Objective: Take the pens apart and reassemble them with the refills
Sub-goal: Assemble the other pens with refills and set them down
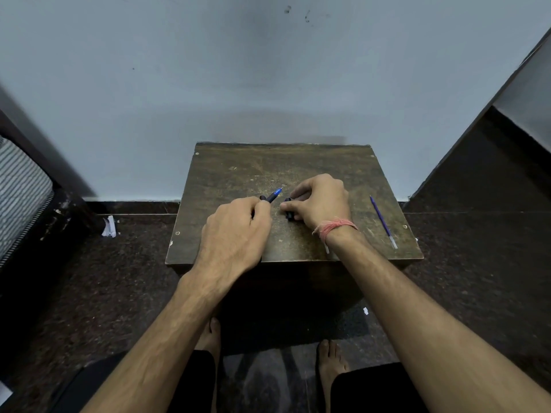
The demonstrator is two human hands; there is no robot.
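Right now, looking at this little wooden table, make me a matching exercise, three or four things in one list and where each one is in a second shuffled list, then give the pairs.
Things:
1. pen with the blue tip
2. loose refill
3. small dark pen part
4. red thread band

Places:
A. around the right wrist
B. in the left hand
C. lying alone near the table's right edge
D. at the fingers of the right hand

Pairs: 1-B, 2-C, 3-D, 4-A

Two bare forearms, no sleeves. A pink thread band (334, 227) wraps the right wrist. Black shorts (372, 389) cover the legs; both feet (329, 357) are bare.
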